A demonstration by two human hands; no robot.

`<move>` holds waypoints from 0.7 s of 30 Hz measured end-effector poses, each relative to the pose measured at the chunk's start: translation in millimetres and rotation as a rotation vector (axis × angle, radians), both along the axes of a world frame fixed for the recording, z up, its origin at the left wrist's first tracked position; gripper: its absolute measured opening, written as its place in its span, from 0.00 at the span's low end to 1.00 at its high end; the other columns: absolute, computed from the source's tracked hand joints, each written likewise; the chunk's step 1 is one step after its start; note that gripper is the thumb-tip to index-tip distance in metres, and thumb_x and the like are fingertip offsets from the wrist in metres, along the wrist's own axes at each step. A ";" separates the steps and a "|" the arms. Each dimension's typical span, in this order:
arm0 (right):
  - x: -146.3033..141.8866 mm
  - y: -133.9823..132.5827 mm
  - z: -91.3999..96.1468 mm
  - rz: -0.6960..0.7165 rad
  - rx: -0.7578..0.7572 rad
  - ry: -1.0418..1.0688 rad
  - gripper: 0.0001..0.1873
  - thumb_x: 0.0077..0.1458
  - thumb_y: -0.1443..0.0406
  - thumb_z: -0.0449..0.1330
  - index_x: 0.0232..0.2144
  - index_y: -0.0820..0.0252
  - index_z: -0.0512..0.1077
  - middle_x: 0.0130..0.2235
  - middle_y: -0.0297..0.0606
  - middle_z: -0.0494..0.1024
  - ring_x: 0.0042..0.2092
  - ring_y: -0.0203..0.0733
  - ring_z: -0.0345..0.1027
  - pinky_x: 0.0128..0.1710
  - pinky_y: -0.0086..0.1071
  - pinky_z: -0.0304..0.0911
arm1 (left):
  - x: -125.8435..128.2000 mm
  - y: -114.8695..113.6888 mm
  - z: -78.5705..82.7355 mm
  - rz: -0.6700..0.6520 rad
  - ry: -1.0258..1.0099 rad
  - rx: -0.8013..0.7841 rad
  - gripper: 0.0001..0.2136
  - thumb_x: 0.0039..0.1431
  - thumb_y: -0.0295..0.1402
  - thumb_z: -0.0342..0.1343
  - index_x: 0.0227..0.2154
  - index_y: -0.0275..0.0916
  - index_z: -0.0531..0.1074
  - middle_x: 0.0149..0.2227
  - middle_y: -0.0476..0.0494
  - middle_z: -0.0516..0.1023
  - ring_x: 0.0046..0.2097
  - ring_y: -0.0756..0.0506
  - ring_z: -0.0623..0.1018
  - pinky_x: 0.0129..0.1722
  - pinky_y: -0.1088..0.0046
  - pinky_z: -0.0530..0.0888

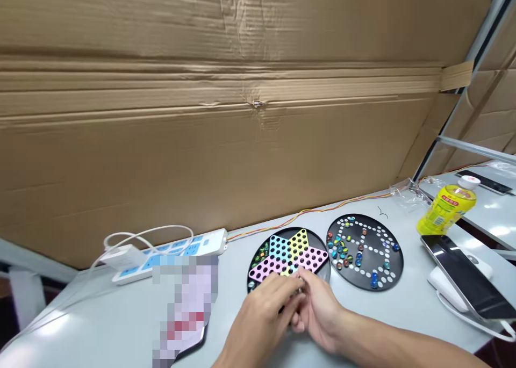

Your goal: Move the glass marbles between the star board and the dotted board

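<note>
Left hand [264,310] and right hand [319,310] met curled over the board [288,252]; their hold I couldn't tell; marbles [341,248] seemed light, hard, slippery; best taken by a fine pinch.

Two round boards: one star board [291,253], one black board [393,260]. Two hands: left hand [264,311], right hand [320,310]. One yellow bottle [446,208], one power strip [177,248].

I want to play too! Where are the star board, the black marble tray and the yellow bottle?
star board [299,243]: head view, on its yellow arm.
black marble tray [397,264]: head view, on its bare right rim.
yellow bottle [445,211]: head view, on its label.
</note>
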State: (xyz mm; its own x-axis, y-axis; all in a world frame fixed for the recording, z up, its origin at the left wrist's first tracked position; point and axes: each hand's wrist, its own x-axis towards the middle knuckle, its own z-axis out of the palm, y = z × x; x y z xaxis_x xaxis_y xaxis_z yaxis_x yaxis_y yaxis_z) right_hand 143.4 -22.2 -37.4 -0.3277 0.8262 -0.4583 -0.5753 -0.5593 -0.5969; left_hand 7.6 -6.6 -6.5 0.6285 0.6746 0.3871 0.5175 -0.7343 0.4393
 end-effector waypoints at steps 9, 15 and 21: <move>8.0 5.0 17.2 -0.171 -0.198 0.135 0.13 0.55 0.58 0.62 0.27 0.60 0.65 0.20 0.26 0.66 0.16 0.24 0.51 0.16 0.20 0.33 | -5.4 1.7 0.9 0.044 -0.040 0.020 0.10 0.68 0.36 0.51 0.48 0.46 0.75 0.45 0.45 0.82 0.46 0.45 0.80 0.47 0.72 0.76; 37.0 23.4 21.9 -0.236 -0.047 0.173 0.13 0.56 0.57 0.60 0.29 0.60 0.65 0.21 0.25 0.65 0.15 0.23 0.44 0.16 0.21 0.31 | -41.7 24.1 12.8 0.409 0.167 -0.186 0.16 0.68 0.42 0.44 0.38 0.43 0.75 0.41 0.46 0.82 0.40 0.43 0.79 0.40 0.70 0.74; 49.9 33.7 17.1 -0.304 -0.001 0.168 0.14 0.57 0.55 0.58 0.29 0.59 0.64 0.21 0.25 0.65 0.15 0.24 0.45 0.15 0.21 0.30 | -56.5 31.3 13.8 0.500 0.529 -0.354 0.11 0.55 0.41 0.54 0.38 0.45 0.75 0.43 0.46 0.81 0.42 0.40 0.80 0.38 0.68 0.70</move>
